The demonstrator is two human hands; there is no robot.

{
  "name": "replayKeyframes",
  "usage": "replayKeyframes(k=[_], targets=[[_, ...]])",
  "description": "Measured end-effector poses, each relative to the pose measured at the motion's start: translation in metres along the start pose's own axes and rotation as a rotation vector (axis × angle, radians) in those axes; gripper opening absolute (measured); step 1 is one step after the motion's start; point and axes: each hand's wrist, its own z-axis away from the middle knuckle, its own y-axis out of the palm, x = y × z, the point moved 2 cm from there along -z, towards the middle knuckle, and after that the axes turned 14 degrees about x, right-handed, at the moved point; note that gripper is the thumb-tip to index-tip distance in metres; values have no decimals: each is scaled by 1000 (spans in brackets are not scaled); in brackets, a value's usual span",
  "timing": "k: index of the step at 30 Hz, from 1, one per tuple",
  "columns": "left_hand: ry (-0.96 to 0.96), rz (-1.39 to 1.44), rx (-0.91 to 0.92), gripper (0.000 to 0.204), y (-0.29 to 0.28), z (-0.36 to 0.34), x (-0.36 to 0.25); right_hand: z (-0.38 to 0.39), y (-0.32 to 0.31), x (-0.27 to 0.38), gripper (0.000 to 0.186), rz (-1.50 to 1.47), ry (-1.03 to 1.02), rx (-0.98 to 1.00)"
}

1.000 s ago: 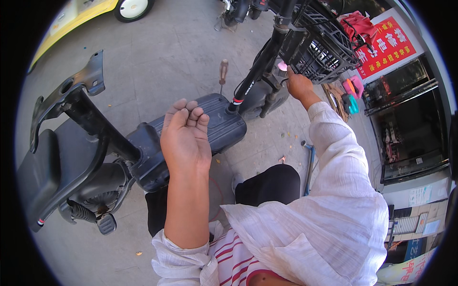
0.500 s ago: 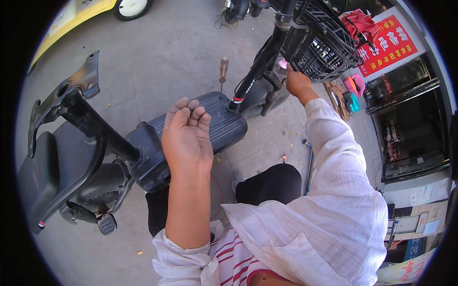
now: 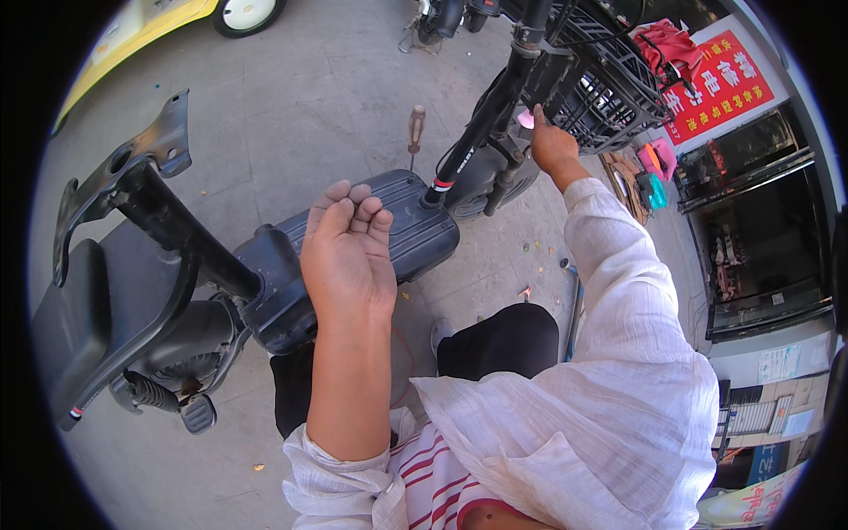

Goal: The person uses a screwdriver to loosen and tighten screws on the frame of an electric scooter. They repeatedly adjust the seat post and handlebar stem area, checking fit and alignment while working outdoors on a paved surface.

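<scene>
L hand (image 3: pixel 347 256) raised over scooter deck (image 3: pixel 415 231), fingers curled, holding nothing; R hand (image 3: pixel 553 146) at basket (image 3: pixel 609 88) edge by stem (image 3: pixel 490 115), grip unclear; pavement (image 3: pixel 291 106) open beyond.

- 2 hands: left hand (image 3: pixel 347 256) raised, fingers curled, holding nothing; right hand (image 3: pixel 552 146) up at the scooter's front.
- 1 e-scooter (image 3: pixel 353 256), dark, lying over on the pavement (image 3: pixel 291 115).
- 1 seat (image 3: pixel 75 318), black, at scooter's rear end.
- 1 wire basket (image 3: pixel 601 79), black, at scooter's front end.
- 1 screwdriver (image 3: pixel 414 132), wood handle, on pavement just past the footboard.
- 1 wheel (image 3: pixel 247 13), white, of a yellow vehicle, top edge of pavement.
- 1 red sign (image 3: pixel 717 84), far right.
</scene>
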Motion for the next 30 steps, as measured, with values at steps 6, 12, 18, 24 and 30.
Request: replayKeyframes(k=[6, 12, 18, 24, 30], targets=[[-1, -5, 12, 18, 1, 1, -1, -2, 3, -2, 56, 10, 2, -1], [2, 2, 7, 18, -1, 1, -2, 1, 0, -1, 53, 23, -2, -5], [3, 1, 8, 18, 0, 2, -3, -2, 4, -4, 54, 46, -20, -28], [4, -9, 7, 18, 1, 2, -3, -4, 3, -5, 56, 52, -43, -9], [-3, -9, -1, 18, 1, 2, -2, -3, 2, -5, 50, 50, -47, -33]])
